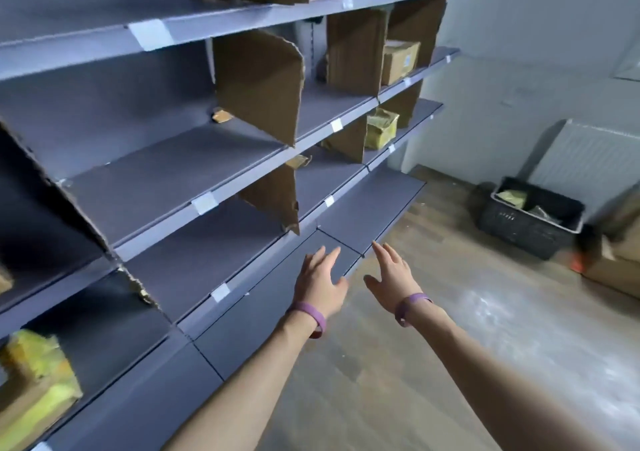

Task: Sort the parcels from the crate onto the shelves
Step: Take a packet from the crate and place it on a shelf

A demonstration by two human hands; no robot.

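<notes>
While the left hand [320,281] and right hand [391,277] hover, grips spread and empty, the crate [519,227] sits well apart, rightward.

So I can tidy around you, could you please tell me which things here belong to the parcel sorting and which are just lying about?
Part of the job: crate, parcels in it, shelves, cardboard dividers, shelved yellow parcel, left hand and right hand, both empty.
Just lying about: radiator, cardboard box on the floor.
</notes>
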